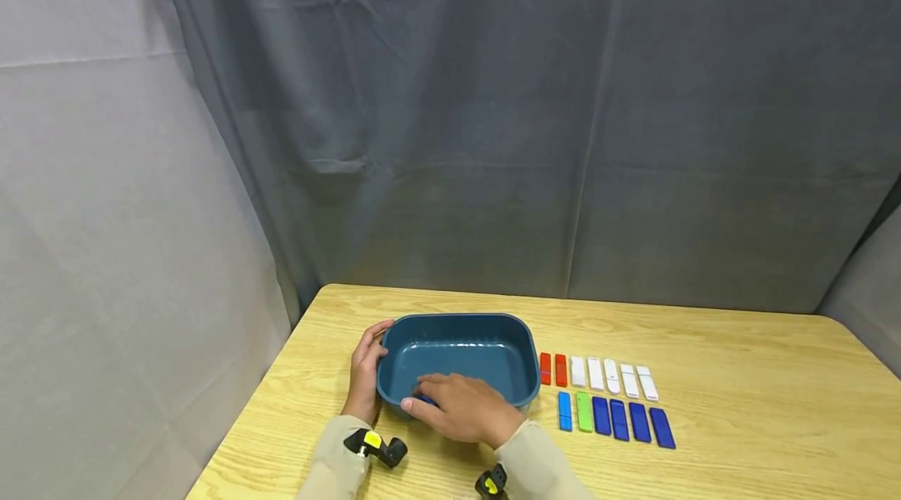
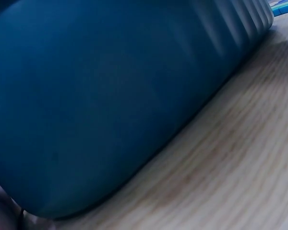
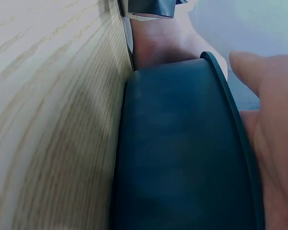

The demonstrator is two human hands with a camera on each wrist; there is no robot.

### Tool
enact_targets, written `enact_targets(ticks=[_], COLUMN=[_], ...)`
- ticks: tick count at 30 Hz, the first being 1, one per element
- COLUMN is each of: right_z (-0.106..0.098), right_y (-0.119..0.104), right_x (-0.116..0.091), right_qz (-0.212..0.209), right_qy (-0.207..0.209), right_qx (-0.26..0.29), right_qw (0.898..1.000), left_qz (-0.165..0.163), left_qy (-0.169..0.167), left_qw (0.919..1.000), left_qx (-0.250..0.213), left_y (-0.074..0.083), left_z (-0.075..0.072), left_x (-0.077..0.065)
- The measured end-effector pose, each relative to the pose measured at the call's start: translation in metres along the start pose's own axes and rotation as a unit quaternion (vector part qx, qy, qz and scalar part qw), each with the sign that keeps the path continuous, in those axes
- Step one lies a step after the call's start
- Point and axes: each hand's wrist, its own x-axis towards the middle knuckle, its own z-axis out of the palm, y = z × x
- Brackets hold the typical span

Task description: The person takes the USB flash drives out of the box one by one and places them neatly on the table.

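Note:
A dark teal plastic tub (image 1: 461,315) stands on the table. My left hand (image 1: 364,375) holds the tub's left side, its fingers around the outer wall near the rim. Over the front rim reaches my right hand (image 1: 461,408), pinching a dark blue USB flash drive (image 1: 426,400) between thumb and fingers inside the tub; the fingers hide most of it. In the right wrist view, the right thumb (image 3: 247,72) shows above the rim. The tub's outer wall (image 2: 110,96) fills much of the left wrist view.
Right of the tub lie two rows of flash drives on the wooden table (image 1: 760,375). The back row has red ones (image 1: 560,370) and several white ones (image 1: 612,376); the front row has a light blue (image 1: 565,411), a green (image 1: 584,411) and several dark blue ones (image 1: 619,419). Grey curtains (image 1: 450,132) stand behind.

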Motion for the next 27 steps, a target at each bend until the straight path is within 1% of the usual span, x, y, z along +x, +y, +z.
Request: enact_targets(ticks=[4,10,19,27], right_z=[-0.0006,-0.0008,-0.0009,-0.002], right_y=[-0.0005,-0.0009,-0.0003,-0.0009], right_x=[-0.0003,-0.0012,-0.0016,-0.0014], right_qz=[-0.005,-0.003,-0.005,-0.005], right_qy=[-0.004,-0.012,-0.014,-0.034], right_qx=[-0.003,-0.004,-0.008,0.009], right_qw=[1.0,1.0,1.0,0.999], left_qz=[0.003,-0.001,0.004,0.007], left_qy=[0.0,0.001,0.002,0.001], left_qw=[1.0,1.0,1.0,0.9999], left_qx=[-0.004,-0.003,-0.009,-0.008], left_y=[0.0006,0.0009,0.0003,-0.0002], left_z=[-0.0003,0.0001,0.0005,0.0002], left_x=[0.0003,0.0001,0.0007,0.0006])
